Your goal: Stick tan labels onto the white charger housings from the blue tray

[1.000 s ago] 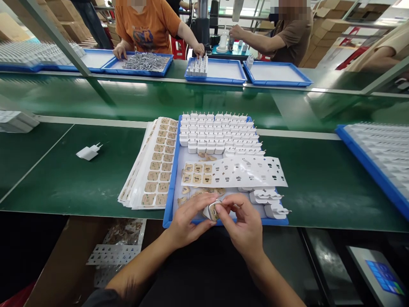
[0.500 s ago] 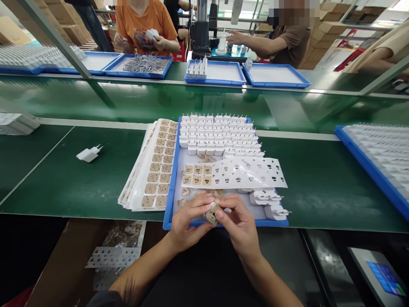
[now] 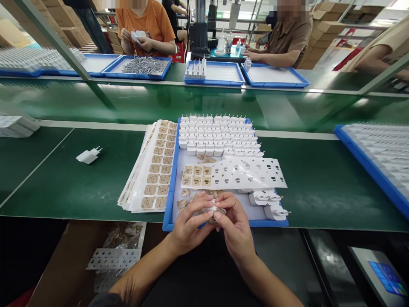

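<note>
Over the front edge of a blue tray [image 3: 174, 179], my left hand [image 3: 191, 219] is closed around a small white charger plug [image 3: 209, 209], mostly hidden by the fingers. My right hand [image 3: 235, 228] meets it from the other side, its thumb pressed on a brown-backed sticker [image 3: 218, 214] at the plug. Whether the sticker is joined to the plug is hidden. Behind the hands, a white sticker sheet [image 3: 249, 172] lies across the tray, with several brown-backed stickers left at its left end. Loose brown pieces [image 3: 183, 204] lie in the tray. Rows of white charger plugs [image 3: 209, 136] stand at its back.
A stack of sticker sheets [image 3: 150, 179] touches the tray's left side. One white plug [image 3: 88, 156] lies farther left on the green table. Another blue tray of plugs [image 3: 380, 170] is at right. Below is a box [image 3: 57, 260] with used sheets. People work across the bench.
The piece between my hands has turned, so its brown face shows less and some white shows above it. Both hands stay in nearly the same place. Across the bench, two people's hands have moved.
</note>
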Motion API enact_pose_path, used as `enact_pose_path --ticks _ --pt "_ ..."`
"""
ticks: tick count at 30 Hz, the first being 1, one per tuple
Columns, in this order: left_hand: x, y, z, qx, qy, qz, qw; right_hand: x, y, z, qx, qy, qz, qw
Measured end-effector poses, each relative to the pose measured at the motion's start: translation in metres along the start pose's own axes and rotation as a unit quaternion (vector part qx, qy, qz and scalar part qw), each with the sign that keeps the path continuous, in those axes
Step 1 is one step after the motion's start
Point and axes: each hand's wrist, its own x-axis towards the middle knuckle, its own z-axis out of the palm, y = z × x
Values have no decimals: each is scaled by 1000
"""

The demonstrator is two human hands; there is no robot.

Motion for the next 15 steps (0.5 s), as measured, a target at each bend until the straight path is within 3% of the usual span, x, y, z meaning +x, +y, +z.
enact_pose_path --ticks 15 --pt "-3 -3 1 7 -6 35 999 0 0 0 28 22 10 999"
